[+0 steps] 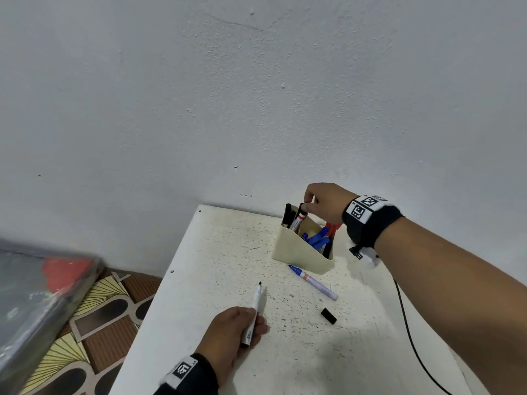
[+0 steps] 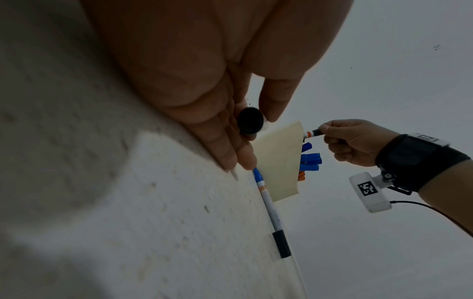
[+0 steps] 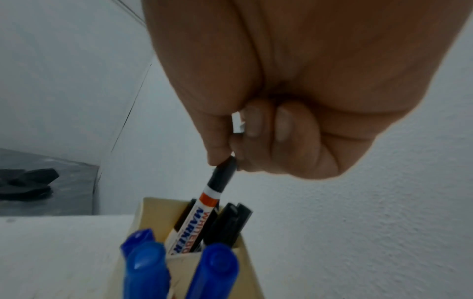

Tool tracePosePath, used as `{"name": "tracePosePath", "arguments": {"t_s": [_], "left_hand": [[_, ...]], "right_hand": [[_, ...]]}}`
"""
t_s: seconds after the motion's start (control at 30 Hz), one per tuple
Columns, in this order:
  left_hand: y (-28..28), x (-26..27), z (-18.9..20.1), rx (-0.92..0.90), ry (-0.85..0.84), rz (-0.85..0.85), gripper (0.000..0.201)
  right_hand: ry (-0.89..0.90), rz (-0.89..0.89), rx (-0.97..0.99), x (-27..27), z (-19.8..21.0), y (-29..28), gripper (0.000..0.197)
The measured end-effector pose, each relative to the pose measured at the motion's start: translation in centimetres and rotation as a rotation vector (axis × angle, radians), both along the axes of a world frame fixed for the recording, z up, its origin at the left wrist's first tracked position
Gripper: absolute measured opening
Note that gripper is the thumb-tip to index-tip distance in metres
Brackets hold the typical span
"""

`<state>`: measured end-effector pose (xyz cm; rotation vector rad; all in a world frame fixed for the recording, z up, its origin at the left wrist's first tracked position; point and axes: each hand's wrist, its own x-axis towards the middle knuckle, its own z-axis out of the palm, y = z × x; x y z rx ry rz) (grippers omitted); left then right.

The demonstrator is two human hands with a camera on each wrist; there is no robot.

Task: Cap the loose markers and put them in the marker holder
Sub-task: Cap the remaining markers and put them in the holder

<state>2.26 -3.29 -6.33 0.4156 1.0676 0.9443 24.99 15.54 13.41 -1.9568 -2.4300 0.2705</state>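
A cream marker holder stands at the back of the white table, with capped blue, black and orange markers in it. My right hand pinches the black cap of a white whiteboard marker that stands partly inside the holder's far compartment. Nearer me, my left hand grips an uncapped black-tipped marker, its tip pointing away. An uncapped blue marker lies on the table just in front of the holder. A loose black cap lies to its right.
A black cable runs along the table's right side from my right wrist. The wall stands directly behind the holder. Left of the table edge, a patterned floor and a blurred grey object lie lower down.
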Motion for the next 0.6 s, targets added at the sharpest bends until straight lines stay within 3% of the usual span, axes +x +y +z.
{"name": "tracePosePath", "arguments": {"t_s": [0.2, 0.6], "left_hand": [[0.0, 0.2, 0.1, -0.008, 0.002, 0.020, 0.024], [-0.7, 0.5, 1.2, 0.011, 0.051, 0.022, 0.022]], "right_hand": [[0.229, 0.003, -0.019, 2.3, 1.8, -0.6, 0.016], [0.338, 0.067, -0.006, 2.6, 0.4, -1.7, 0.015]]}}
